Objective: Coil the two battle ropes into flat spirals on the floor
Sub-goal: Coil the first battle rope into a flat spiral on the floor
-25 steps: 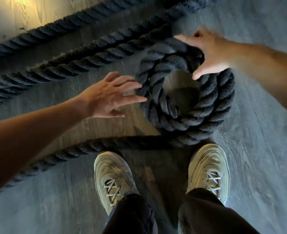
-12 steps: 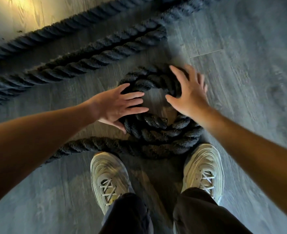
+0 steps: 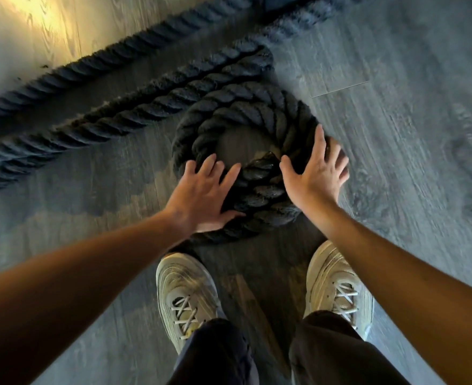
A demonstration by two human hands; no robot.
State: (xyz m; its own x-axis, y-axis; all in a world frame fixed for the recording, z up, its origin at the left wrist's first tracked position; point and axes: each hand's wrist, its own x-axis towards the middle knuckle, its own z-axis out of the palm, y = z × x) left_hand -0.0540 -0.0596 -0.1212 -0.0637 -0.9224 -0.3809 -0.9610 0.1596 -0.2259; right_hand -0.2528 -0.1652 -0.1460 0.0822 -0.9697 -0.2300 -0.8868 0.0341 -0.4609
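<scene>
- Since half a second ago I have drawn both hands toward me. The left hand (image 3: pixel 201 198) has turned from lying across the coil's left side to sit on its near-left edge. The right hand (image 3: pixel 316 173) has slid from over the middle to the right rim.
- The tail that ran left in front of the shoes (image 3: pixel 187 284) no longer shows. I cannot tell whether it is wound in or hidden under my left forearm.
- The coil (image 3: pixel 243 112) lies on the floor (image 3: pixel 409 190) just ahead of the shoes. It makes roughly two turns round an open centre, and the rope end (image 3: pixel 262 163) pokes in between my hands.
- Left fingers (image 3: pixel 210 166) and right fingers (image 3: pixel 319 143) are straight and spread wide. They press flat on the rope and grip nothing.
- Loose rope (image 3: pixel 104 118) runs off in straight lengths to the upper left, the nearest one just beside the coil's far edge. I cannot tell which length belongs to which rope.
- As I read it, I am early in the first spiral, pressing it flat and closing the turns together. The second spiral is not yet begun.
- Next, I judge, one hand should pin the coil. The other should then take the free length and lay it snug round the outside, without lifting the turns already down.
</scene>
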